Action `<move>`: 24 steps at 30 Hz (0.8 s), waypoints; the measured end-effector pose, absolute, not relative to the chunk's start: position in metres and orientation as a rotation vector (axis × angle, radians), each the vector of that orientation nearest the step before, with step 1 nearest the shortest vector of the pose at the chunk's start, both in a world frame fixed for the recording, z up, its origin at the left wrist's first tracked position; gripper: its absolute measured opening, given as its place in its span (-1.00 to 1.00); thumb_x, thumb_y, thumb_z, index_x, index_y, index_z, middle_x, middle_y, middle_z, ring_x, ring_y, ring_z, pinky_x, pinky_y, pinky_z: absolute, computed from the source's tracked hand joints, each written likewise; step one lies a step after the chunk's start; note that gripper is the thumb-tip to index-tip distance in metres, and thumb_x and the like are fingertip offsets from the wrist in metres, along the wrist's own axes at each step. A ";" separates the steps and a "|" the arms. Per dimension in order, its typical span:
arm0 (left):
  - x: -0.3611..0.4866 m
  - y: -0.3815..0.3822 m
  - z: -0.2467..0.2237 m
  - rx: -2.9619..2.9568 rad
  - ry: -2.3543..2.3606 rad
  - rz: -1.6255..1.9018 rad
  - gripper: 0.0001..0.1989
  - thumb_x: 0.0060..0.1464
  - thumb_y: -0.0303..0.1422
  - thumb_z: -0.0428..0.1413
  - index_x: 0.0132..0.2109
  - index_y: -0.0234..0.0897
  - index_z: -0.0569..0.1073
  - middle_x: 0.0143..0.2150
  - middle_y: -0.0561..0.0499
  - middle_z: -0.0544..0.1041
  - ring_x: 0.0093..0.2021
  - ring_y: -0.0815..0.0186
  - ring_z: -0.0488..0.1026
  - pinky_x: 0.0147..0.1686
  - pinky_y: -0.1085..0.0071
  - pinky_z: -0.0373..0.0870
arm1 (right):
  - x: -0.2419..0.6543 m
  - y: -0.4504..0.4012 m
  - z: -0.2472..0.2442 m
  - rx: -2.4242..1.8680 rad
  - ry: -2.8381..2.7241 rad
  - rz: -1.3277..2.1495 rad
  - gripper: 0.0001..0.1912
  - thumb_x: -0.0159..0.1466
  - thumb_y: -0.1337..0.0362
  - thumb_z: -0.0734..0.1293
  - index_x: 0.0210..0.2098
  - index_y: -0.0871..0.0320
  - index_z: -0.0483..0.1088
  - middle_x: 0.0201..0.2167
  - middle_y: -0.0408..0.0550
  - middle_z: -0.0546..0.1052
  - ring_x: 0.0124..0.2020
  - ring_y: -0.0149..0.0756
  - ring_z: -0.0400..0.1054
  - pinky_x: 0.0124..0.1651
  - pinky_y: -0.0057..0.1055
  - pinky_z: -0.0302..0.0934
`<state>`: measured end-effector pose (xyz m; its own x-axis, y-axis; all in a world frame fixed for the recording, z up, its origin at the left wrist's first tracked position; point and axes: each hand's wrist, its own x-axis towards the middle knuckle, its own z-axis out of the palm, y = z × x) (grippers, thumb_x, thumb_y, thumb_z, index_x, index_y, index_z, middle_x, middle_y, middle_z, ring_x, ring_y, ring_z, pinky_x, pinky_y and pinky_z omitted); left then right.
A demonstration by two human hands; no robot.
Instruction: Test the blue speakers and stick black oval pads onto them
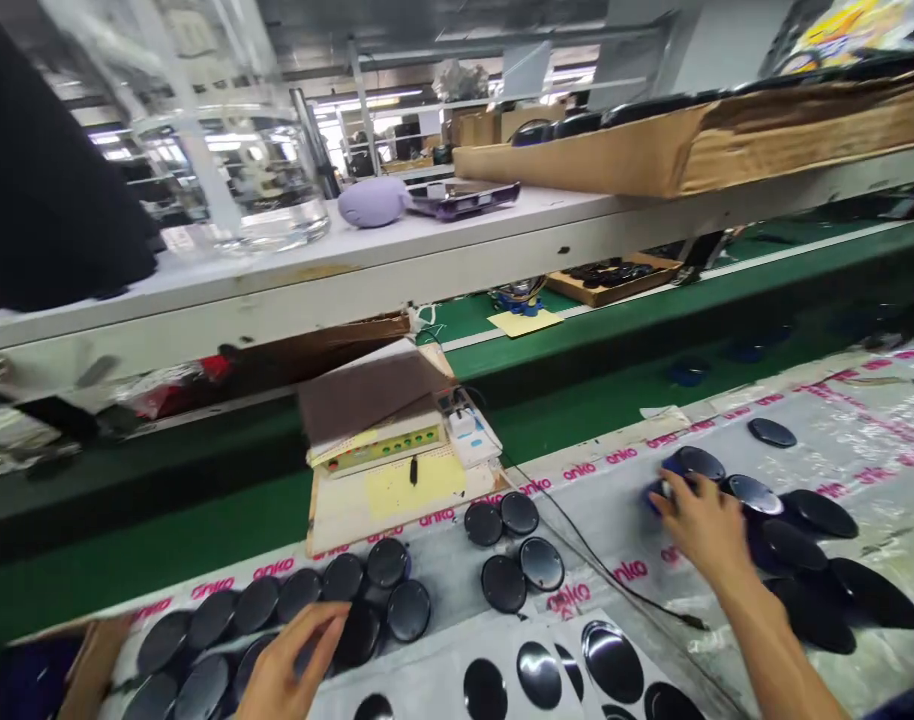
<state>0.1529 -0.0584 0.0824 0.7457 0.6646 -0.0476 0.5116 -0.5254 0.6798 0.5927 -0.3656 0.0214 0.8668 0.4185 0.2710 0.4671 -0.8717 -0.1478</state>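
At the lower left, my left hand (296, 660) has its thumb and forefinger tips close together at the edge of a round black disc-shaped piece (358, 635). Similar black discs (258, 602) stand in rows around it. My right hand (703, 522) is over on the right, fingers bent round a dark, blue-edged round piece (653, 497) that is blurred and partly covered. Close beside that hand lie a dark disc (699, 462) and a shinier one (755, 494). White sheets with black round stickers (539, 675) lie between my hands.
Several discs (504, 583) stand mid-table near a thin black cable (614, 575). Behind are a small board with a power strip (472, 432) and a green conveyor belt (562, 395). A shelf (277, 290) above carries a clear jug (232, 190), a phone (464, 200) and a cardboard tray (592, 160).
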 end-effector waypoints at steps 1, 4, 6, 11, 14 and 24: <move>0.157 -0.062 0.092 2.236 0.852 0.285 -0.73 0.10 -0.12 0.00 -0.16 -0.06 0.51 -0.15 0.03 0.55 -0.16 0.21 0.50 -0.14 0.36 0.46 | 0.586 -0.379 0.019 -2.818 -0.673 -0.343 -0.64 0.25 0.25 0.15 -0.07 0.29 0.41 -0.01 0.42 0.31 -0.01 0.28 0.19 -0.19 0.07 0.15; 0.171 -0.080 0.109 2.214 0.773 0.262 -0.72 0.17 -0.18 -0.05 -0.11 -0.13 0.48 -0.16 0.00 0.53 -0.18 0.27 0.48 -0.14 0.37 0.44 | 0.562 -0.394 0.017 -2.756 -0.713 -0.328 -0.62 0.20 0.25 0.13 -0.09 0.27 0.41 0.02 0.44 0.30 0.05 0.46 0.07 -0.19 0.28 0.03; 0.177 -0.099 0.109 2.194 0.690 0.224 -0.73 0.21 -0.21 -0.08 -0.08 -0.14 0.45 -0.14 -0.01 0.51 -0.17 0.30 0.46 -0.14 0.38 0.42 | 0.532 -0.383 0.020 -2.674 -0.837 -0.266 -0.61 0.20 0.24 0.12 -0.07 0.24 0.38 0.01 0.39 0.32 0.05 0.40 0.10 -0.12 0.28 0.03; 0.171 -0.151 0.070 2.291 0.415 0.058 -0.71 0.23 -0.29 -0.09 0.06 -0.09 0.36 0.02 -0.01 0.45 0.05 0.27 0.36 0.08 0.26 0.31 | 0.401 -0.326 0.028 -2.234 -1.392 0.213 -0.71 0.30 0.26 0.07 -0.07 0.03 0.33 -0.15 0.04 0.46 -0.09 -0.12 0.32 -0.02 -0.19 0.22; 0.158 -0.164 0.031 2.439 0.371 -0.014 -0.31 0.07 -0.16 0.10 0.28 -0.16 0.03 0.27 -0.10 0.18 0.27 0.11 0.08 0.22 0.05 0.11 | 0.337 -0.301 0.029 -2.073 -1.591 0.406 -0.70 0.28 0.38 0.10 -0.05 0.03 0.29 -0.09 -0.03 0.43 -0.06 -0.22 0.29 -0.02 -0.29 0.22; 0.139 -0.159 -0.005 2.526 0.463 0.032 0.17 -0.32 0.10 0.24 0.32 -0.28 -0.13 0.30 -0.27 0.09 0.28 -0.02 0.05 0.22 -0.09 0.04 | 0.352 -0.254 0.045 -1.743 -2.123 0.738 -0.67 -0.02 0.55 0.23 -0.28 0.10 0.33 -0.28 -0.10 0.42 -0.24 -0.27 0.31 -0.22 -0.41 0.20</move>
<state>0.1394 -0.1590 -0.0049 0.9399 0.3331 -0.0755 0.3197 -0.7803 0.5375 0.3523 -0.2537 0.0452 -0.2218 0.9707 -0.0923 0.8188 0.1340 -0.5582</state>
